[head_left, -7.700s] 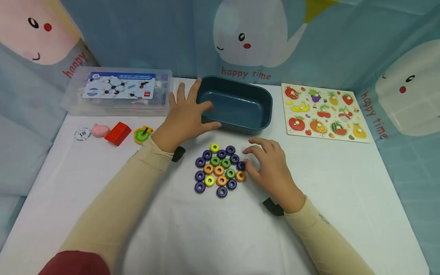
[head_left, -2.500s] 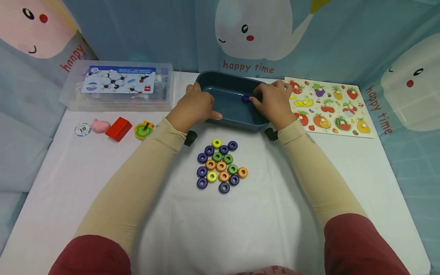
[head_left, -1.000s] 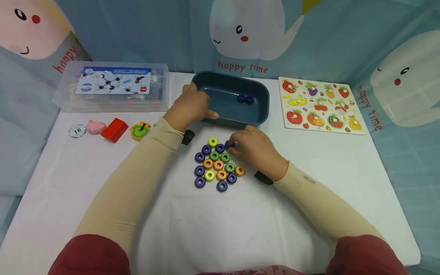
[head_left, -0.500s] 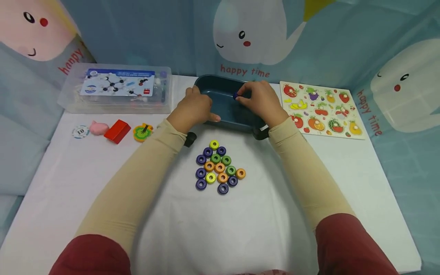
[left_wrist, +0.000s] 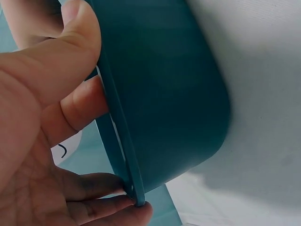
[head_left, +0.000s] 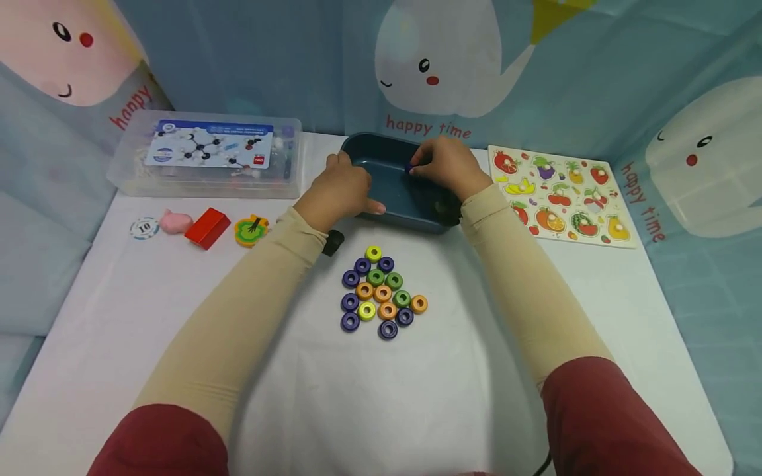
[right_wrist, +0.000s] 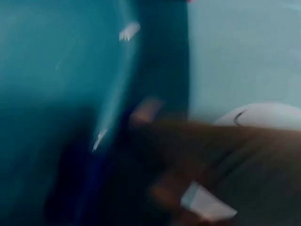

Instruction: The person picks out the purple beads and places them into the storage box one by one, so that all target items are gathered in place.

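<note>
A dark teal plastic basin [head_left: 393,198] stands at the back middle of the table. My left hand [head_left: 340,188] holds its left end; in the left wrist view the fingers [left_wrist: 89,106] hook over the basin's rim [left_wrist: 123,141]. Inside the basin, my right hand [head_left: 448,165] pinches a purple ring [head_left: 409,168] between thumb and fingertips. The right hand covers the basin's right end. In front of the basin lies a flat cluster of small rings, among them a yellow ring [head_left: 373,254], a green ring [head_left: 393,281], an orange ring [head_left: 419,304] and a purple ring [head_left: 387,330].
At back left sits a clear plastic case [head_left: 208,155] with a molecule label. Before it lie a chip [head_left: 145,228], a pink pig [head_left: 175,222], a red block [head_left: 207,228] and a tree piece [head_left: 251,230]. A fruit puzzle board [head_left: 559,205] lies right of the basin.
My left hand has settled on the basin's rim. The right hand has carried purple rings one by one from the cluster into the basin, most recently from the cluster's back right.
</note>
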Demonstrator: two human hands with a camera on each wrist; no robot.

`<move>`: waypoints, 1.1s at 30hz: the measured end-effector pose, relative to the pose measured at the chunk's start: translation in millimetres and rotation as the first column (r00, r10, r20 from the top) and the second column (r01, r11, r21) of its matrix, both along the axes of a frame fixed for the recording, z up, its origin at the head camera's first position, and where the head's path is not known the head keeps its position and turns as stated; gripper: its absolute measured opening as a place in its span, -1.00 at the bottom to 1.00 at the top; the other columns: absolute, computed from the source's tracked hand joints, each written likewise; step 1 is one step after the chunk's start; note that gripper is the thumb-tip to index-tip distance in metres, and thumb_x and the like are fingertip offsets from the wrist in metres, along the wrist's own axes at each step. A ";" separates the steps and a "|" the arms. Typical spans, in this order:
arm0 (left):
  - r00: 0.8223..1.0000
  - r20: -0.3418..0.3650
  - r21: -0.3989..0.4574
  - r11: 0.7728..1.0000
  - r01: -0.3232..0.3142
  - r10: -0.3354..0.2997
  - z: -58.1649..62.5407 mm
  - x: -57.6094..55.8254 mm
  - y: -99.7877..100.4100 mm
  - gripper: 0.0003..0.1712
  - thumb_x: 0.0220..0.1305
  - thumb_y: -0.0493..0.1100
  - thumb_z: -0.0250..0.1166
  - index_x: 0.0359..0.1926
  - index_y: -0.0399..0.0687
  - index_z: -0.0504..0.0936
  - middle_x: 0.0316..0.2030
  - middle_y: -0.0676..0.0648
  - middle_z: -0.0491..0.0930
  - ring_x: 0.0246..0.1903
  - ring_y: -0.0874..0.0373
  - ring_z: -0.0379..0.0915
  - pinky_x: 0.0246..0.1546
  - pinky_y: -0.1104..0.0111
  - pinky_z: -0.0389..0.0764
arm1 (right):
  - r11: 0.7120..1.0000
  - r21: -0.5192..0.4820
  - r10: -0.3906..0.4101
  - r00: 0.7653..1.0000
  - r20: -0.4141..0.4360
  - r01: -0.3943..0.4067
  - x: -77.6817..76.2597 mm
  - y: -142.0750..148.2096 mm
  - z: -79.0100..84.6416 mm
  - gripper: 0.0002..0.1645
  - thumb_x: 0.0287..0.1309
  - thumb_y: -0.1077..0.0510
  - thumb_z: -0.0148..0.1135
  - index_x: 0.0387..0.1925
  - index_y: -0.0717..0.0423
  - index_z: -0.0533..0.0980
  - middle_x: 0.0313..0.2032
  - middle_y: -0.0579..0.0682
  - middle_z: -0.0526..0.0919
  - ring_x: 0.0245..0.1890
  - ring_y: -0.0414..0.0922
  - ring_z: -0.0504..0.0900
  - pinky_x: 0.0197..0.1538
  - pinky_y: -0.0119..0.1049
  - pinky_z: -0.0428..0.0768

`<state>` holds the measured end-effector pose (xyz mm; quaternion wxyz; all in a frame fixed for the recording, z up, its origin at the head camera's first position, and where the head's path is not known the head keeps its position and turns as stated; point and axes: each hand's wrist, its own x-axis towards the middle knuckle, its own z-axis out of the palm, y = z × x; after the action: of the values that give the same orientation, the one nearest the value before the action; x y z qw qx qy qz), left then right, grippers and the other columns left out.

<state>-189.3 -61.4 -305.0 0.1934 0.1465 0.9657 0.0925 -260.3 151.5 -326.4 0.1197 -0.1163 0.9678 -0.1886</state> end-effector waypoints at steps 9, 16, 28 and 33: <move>1.000 -0.003 0.004 1.000 0.004 -0.004 2.0 2.2 1.9 -0.28 0.29 0.28 0.29 0.24 -0.14 0.57 0.41 -0.48 0.12 0.41 -0.34 -0.04 0.22 -0.09 0.46 | 0.994 0.076 0.080 0.996 -0.048 -0.076 -5.3 0.0 -12.2 -0.78 0.23 0.00 0.40 -0.17 0.01 0.72 -0.13 -0.02 0.75 -0.11 -0.05 0.59 0.08 -0.06 0.55; 1.000 0.013 0.001 1.000 -0.005 0.005 3.2 0.7 0.1 -0.26 0.29 0.29 0.28 0.26 -0.13 0.56 0.45 -0.47 0.07 0.44 -0.34 -0.09 0.27 -0.10 0.42 | 0.994 0.081 0.073 0.996 -0.041 -0.070 -6.4 -0.7 -16.0 -0.76 0.21 -0.01 0.42 -0.18 0.03 0.69 -0.16 0.00 0.74 -0.15 -0.04 0.58 0.06 -0.04 0.55; 1.000 0.024 0.001 1.000 0.003 -0.003 0.0 0.2 2.5 -0.22 0.30 0.30 0.27 0.33 -0.13 0.50 0.47 -0.49 -0.01 0.46 -0.37 -0.13 0.25 -0.13 0.43 | 1.000 -0.005 0.026 1.000 0.014 -0.026 6.8 6.8 1.9 -0.64 0.29 -0.09 0.32 0.02 -0.01 0.64 0.02 -0.03 0.69 -0.02 -0.07 0.55 0.20 -0.07 0.52; 1.000 0.021 -0.012 1.000 -0.009 0.009 2.6 -0.7 1.4 -0.21 0.31 0.29 0.27 0.35 -0.13 0.48 0.47 -0.50 0.00 0.45 -0.38 -0.11 0.24 -0.14 0.44 | 0.995 -0.092 0.037 0.998 -0.060 -0.042 43.5 9.2 33.3 -0.63 0.31 -0.16 0.27 0.01 -0.09 0.65 0.00 -0.09 0.69 -0.07 -0.10 0.54 0.09 -0.09 0.53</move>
<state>-190.0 -60.0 -302.4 0.2037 0.1401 0.9648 0.0892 -216.8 160.7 -293.2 0.0896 -0.1463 0.9585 -0.2278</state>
